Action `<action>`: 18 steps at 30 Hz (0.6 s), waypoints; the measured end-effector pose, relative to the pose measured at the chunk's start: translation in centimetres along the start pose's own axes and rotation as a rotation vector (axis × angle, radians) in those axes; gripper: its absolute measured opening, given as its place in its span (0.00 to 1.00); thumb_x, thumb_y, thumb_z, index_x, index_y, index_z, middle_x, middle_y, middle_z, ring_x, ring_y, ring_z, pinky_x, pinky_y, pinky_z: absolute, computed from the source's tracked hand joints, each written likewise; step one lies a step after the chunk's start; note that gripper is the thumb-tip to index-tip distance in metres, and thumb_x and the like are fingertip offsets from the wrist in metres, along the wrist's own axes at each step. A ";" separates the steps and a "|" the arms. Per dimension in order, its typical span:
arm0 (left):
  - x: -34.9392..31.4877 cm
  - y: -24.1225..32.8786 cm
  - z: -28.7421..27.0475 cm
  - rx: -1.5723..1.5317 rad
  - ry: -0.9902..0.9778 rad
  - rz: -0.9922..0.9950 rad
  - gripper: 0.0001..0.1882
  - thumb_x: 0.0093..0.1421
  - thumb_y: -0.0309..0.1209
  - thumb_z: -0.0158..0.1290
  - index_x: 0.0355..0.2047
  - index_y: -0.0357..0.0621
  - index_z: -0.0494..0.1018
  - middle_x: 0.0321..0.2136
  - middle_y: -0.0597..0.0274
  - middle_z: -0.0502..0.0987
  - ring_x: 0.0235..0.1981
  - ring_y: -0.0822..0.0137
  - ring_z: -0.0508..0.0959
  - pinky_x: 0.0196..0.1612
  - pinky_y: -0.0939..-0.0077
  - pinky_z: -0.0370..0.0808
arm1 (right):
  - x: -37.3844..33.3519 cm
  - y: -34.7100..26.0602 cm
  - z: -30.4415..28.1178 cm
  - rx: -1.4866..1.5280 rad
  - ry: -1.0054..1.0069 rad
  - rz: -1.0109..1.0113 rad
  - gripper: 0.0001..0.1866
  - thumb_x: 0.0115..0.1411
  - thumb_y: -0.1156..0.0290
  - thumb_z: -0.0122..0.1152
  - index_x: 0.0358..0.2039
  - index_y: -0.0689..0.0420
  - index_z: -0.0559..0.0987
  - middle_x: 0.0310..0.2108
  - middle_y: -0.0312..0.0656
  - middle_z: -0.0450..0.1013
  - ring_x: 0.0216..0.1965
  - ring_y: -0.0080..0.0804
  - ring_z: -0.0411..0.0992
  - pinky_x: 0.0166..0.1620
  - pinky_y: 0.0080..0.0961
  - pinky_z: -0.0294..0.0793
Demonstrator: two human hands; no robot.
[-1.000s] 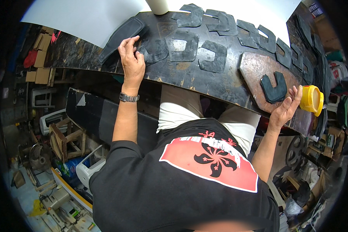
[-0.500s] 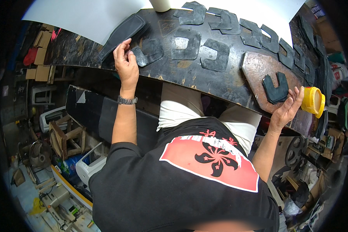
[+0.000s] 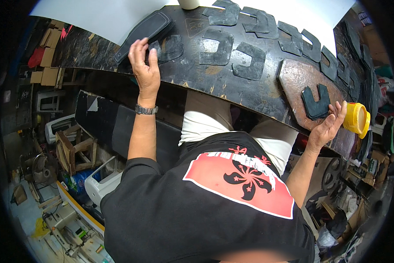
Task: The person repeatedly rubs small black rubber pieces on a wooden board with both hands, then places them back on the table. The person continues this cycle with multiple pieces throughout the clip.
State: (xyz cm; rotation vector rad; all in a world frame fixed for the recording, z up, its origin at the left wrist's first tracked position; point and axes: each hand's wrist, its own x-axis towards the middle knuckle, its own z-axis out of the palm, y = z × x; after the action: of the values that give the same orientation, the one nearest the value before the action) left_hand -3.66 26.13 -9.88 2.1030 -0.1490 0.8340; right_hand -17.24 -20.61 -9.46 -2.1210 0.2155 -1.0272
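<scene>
My left hand (image 3: 145, 65) is raised over the table's near edge at the left, fingers apart and nothing held. Just beyond its thumb lies a black C-shaped flat piece (image 3: 172, 49), its left end partly hidden by the hand. Behind the fingers rests a long black panel (image 3: 149, 29) with a pale line along its border. On the right, my right hand (image 3: 327, 128) is open with fingers stretched, beside a yellow tub (image 3: 355, 118); whether it touches the tub I cannot tell. Black U-shaped pieces (image 3: 316, 105) lie on a brown board (image 3: 293, 83) next to that hand.
Several more black C-shaped pieces (image 3: 249, 61) are spread over the dark table (image 3: 197, 74). A white sheet (image 3: 96, 22) and a pale cylinder (image 3: 188, 3) are at the far side. Stools (image 3: 76, 151) and a sewing machine (image 3: 61, 221) stand on the floor at the left.
The whole view has shifted slightly. My left hand's fingers have spread, and the C-shaped piece beside it lies a little farther from the near edge. My right hand stays near the tub.
</scene>
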 end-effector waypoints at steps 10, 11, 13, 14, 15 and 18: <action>-0.7 -0.7 -1.0 0.016 0.001 -0.045 0.26 0.54 0.09 0.47 0.49 0.45 0.80 0.54 0.54 0.66 0.55 0.61 0.73 0.50 0.75 0.80 | 0.0 0.5 -0.3 -0.022 -0.011 0.014 0.26 0.75 0.59 0.51 0.68 0.58 0.67 0.58 0.49 0.69 0.55 0.37 0.70 0.61 0.35 0.67; -0.7 -0.7 -1.0 0.014 0.002 -0.075 0.26 0.53 0.09 0.47 0.48 0.45 0.81 0.55 0.53 0.67 0.55 0.59 0.73 0.50 0.74 0.80 | 0.1 0.5 -0.3 -0.036 -0.020 0.007 0.26 0.75 0.61 0.53 0.68 0.57 0.68 0.58 0.48 0.69 0.54 0.36 0.70 0.61 0.34 0.67; -0.8 -0.4 -1.2 0.064 -0.003 -0.072 0.25 0.52 0.11 0.50 0.47 0.45 0.80 0.55 0.51 0.66 0.55 0.57 0.74 0.48 0.73 0.79 | 0.1 0.3 -0.5 -0.049 -0.042 0.019 0.25 0.75 0.62 0.52 0.68 0.56 0.68 0.58 0.47 0.70 0.55 0.35 0.70 0.62 0.33 0.67; -0.9 -0.2 -1.2 0.044 -0.012 -0.067 0.25 0.52 0.11 0.52 0.48 0.46 0.80 0.56 0.51 0.65 0.55 0.57 0.74 0.49 0.72 0.79 | 0.1 0.3 -0.6 -0.065 -0.046 -0.004 0.25 0.75 0.62 0.52 0.68 0.56 0.68 0.58 0.46 0.70 0.55 0.35 0.69 0.62 0.33 0.67; -1.5 0.2 -1.5 0.012 -0.024 -0.074 0.26 0.51 0.12 0.54 0.50 0.46 0.79 0.57 0.50 0.65 0.55 0.56 0.74 0.50 0.71 0.78 | 0.1 0.1 -1.0 -0.079 -0.062 -0.024 0.24 0.75 0.62 0.52 0.68 0.56 0.68 0.58 0.46 0.70 0.56 0.35 0.69 0.62 0.33 0.67; -1.6 0.6 -1.8 0.143 -0.027 -0.047 0.27 0.52 0.14 0.58 0.53 0.47 0.77 0.58 0.54 0.65 0.59 0.59 0.71 0.55 0.68 0.78 | 0.2 0.0 -1.1 -0.083 -0.063 -0.017 0.24 0.75 0.63 0.52 0.68 0.55 0.68 0.61 0.46 0.69 0.57 0.35 0.69 0.63 0.33 0.67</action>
State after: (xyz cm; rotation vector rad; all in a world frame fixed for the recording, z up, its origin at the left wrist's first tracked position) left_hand -6.00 26.85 -9.70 2.2432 -0.0551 0.8090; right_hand -17.90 -21.29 -8.97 -2.2304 0.2127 -0.9750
